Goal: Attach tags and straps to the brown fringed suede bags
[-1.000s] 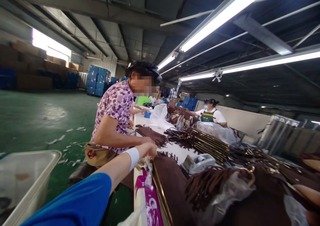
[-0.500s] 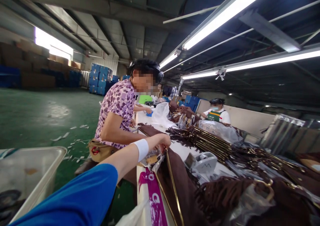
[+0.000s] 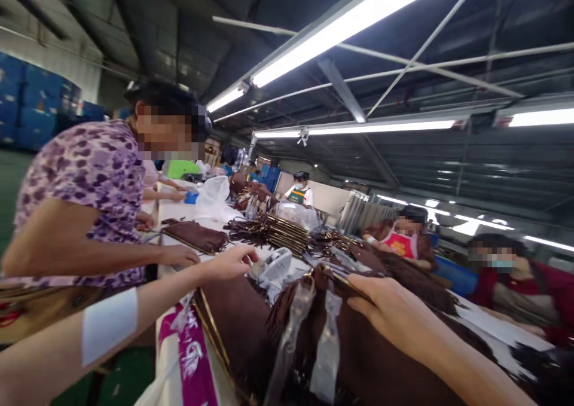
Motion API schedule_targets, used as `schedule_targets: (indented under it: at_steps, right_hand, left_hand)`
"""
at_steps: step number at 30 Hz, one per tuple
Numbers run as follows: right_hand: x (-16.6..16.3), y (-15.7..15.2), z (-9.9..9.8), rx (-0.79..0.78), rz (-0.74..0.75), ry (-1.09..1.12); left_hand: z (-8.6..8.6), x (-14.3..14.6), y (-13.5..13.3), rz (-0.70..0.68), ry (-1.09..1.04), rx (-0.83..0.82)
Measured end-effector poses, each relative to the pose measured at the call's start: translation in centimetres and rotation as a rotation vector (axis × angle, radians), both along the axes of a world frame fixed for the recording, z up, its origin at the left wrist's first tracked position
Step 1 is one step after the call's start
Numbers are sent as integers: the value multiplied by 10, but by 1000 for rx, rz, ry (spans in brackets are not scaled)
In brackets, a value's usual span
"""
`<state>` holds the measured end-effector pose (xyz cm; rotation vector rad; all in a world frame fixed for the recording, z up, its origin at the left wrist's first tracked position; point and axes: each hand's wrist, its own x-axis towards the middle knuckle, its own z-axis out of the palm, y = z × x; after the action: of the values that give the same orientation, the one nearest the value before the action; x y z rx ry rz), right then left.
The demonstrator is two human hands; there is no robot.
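So our right hand [image 3: 381, 301] has its fingers pinching the rim of the brown bag [image 3: 381, 355] near the surface's [image 3: 179, 212] near edge, probably so it won't slump. Left hand [image 3: 231, 263] curls by the tape dispenser [image 3: 277, 266]; can't tell if those fingers grip anything. Purple strip [image 3: 197, 361] on the left edge: white lettering, unreadable to us.

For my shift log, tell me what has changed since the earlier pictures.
The view has swung right. The left hand has left the edge of the left bag and moved right, close to the dispenser; whether they touch is unclear. The right hand, barely in view before, now shows holding the right bag by its edge. The dispenser and the stack stayed put.
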<state>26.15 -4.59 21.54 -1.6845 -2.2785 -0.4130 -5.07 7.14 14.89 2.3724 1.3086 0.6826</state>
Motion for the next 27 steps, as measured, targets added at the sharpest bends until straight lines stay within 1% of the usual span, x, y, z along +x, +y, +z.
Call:
schedule_targets:
  at_steps: [2,4,5,6,7,10,12,14,15,16,17,18,19,20,21,22,23,24,25,26,27]
  right_hand:
    - [-5,-8,7,-70,26,25]
    - [-12,-13,11,-102,73,99]
    - [-15,-16,11,-101,97,152]
    - [-16,-18,12,-98,124,215]
    - [-17,-20,12,-94,150,288]
    - [-21,-31,14,-106,237,585]
    - [-29,-43,14,-143,297,865]
    - [-43,-59,10,-209,362,1208]
    - [-52,-68,4,-246,391,1387]
    - [-61,-78,-3,-283,422,1554]
    - [-69,-87,-14,-296,431,1701]
    - [-75,-95,-27,-285,418,1821]
    - [-79,-103,-42,-285,390,1903]
    - [-79,-109,-59,-316,364,1934]
    - [-76,-116,-76,-341,320,1921]
    - [-69,-123,-93,-369,270,1856]
    - [-58,-130,-108,-397,216,1736]
    - [-45,-139,-120,-412,145,1550]
    - [-29,-148,-128,-438,55,1320]
    - [-10,-159,-131,-449,-47,1090]
    - [10,-170,-128,-438,-154,885]
  left_hand:
    - [4,17,-30,-156,-120,38]
    - [9,32,-62,-317,-253,67]
    - [13,39,-75,-373,-294,95]
    - [17,45,-86,-400,-309,139]
    - [23,51,-94,-393,-300,200]
    - [48,64,-102,-297,-268,415]
    - [73,71,-99,-249,-238,519]
    - [103,79,-96,-250,-171,587]
    - [118,84,-95,-279,-126,602]
    - [129,90,-96,-338,-77,604]
    - [137,98,-97,-430,-26,587]
    - [138,107,-98,-539,29,550]
    - [133,117,-101,-645,86,502]
    - [120,129,-103,-729,142,455]
    - [101,141,-106,-779,195,413]
    - [75,153,-109,-789,249,386]
    - [46,165,-112,-770,291,374]
    - [16,176,-115,-749,324,368]
    - [-15,186,-117,-763,364,353]
    - [-42,196,-119,-780,408,329]
    - [-66,205,-121,-773,440,329]
